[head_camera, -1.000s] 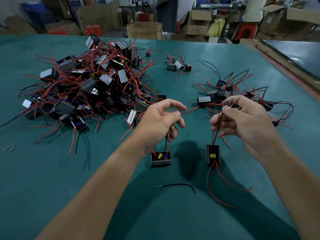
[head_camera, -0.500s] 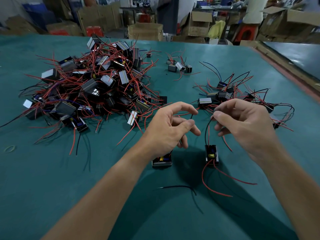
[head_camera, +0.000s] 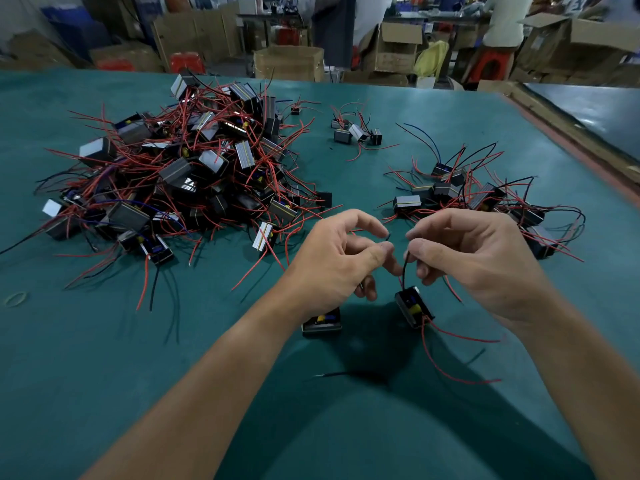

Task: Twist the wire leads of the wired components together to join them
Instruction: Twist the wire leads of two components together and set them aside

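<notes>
A big heap of wired components (head_camera: pixel 180 174), dark little blocks bristling with red wires, fills the left half of the green table (head_camera: pixel 104 393). Its nearest strands reach almost to the left hand (head_camera: pixel 339 261). Just behind the right hand (head_camera: pixel 474 258) lies a smaller cluster (head_camera: pixel 485 199) with red and black wires tangled together. A few stray blocks (head_camera: pixel 356 131) sit well back near the middle. A loose black wire (head_camera: pixel 349 374) lies on the mat on the person's side of the hands, and a rubber band (head_camera: pixel 15 298) lies far off to the left.

The left hand pinches a dark lead tip (head_camera: pixel 388 237) between thumb and forefinger. The left component (head_camera: pixel 322 322) sits flat on the mat right below that hand, half hidden by it. The right hand pinches the black lead (head_camera: pixel 404 268) of the right component (head_camera: pixel 414 306), which tilts beneath it with its red leads (head_camera: pixel 450 358) trailing toward the person (whether its lower corner touches the mat I cannot tell). The two pinched ends are near each other but apart.

Cardboard boxes (head_camera: pixel 289 62) stand beyond the far edge. Some are open, but their contents are too blurred to tell. A wooden strip (head_camera: pixel 568 140) runs along the table's right edge. Bare mat shows between the forearms, crossed only by the loose wire and the trailing red leads.
</notes>
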The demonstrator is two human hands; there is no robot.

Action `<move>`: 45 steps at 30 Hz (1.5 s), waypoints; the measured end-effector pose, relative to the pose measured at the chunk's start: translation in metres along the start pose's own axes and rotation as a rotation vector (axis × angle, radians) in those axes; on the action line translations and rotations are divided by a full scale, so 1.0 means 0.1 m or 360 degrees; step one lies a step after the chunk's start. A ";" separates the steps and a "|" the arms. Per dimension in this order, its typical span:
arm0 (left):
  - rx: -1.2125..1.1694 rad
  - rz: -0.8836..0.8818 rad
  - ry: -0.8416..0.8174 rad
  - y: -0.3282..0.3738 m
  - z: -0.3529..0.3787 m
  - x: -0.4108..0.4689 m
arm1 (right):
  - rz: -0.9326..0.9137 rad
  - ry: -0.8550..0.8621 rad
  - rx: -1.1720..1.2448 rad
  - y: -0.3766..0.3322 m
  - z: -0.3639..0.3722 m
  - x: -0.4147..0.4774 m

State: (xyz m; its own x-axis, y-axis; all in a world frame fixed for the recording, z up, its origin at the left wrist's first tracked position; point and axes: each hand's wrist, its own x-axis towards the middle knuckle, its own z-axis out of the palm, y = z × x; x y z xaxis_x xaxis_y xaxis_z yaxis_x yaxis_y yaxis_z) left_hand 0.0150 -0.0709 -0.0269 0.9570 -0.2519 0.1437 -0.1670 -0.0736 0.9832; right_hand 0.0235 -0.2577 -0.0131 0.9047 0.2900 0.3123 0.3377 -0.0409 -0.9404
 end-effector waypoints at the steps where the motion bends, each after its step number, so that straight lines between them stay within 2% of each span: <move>1: 0.0010 -0.0008 0.0007 0.00 0.00 0.00 | -0.0012 0.0005 -0.0020 0.00 0.00 0.00; 25: -0.0181 0.0017 0.0047 0.02 0.00 0.01 | -0.0259 0.0039 -0.0349 0.04 -0.02 0.04; 32: -0.0069 0.0062 0.0050 0.04 -0.01 0.00 | -0.0234 0.0070 -0.0393 0.03 0.01 0.03; 40: 0.0157 0.0131 0.0051 0.04 -0.01 -0.02 | 0.0014 -0.0098 -0.0251 0.01 0.01 0.01; 45: 0.0434 0.0366 0.0128 -0.02 0.03 -0.02 | 0.0339 -0.0113 -0.0053 -0.02 0.01 0.02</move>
State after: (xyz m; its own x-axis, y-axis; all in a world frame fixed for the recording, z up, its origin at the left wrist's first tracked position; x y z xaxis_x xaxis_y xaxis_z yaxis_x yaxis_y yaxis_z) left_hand 0.0122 -0.0731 -0.0295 0.9009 -0.2156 0.3766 -0.4266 -0.2812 0.8596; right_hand 0.0247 -0.2558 -0.0107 0.9363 0.3379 0.0960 0.1506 -0.1394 -0.9787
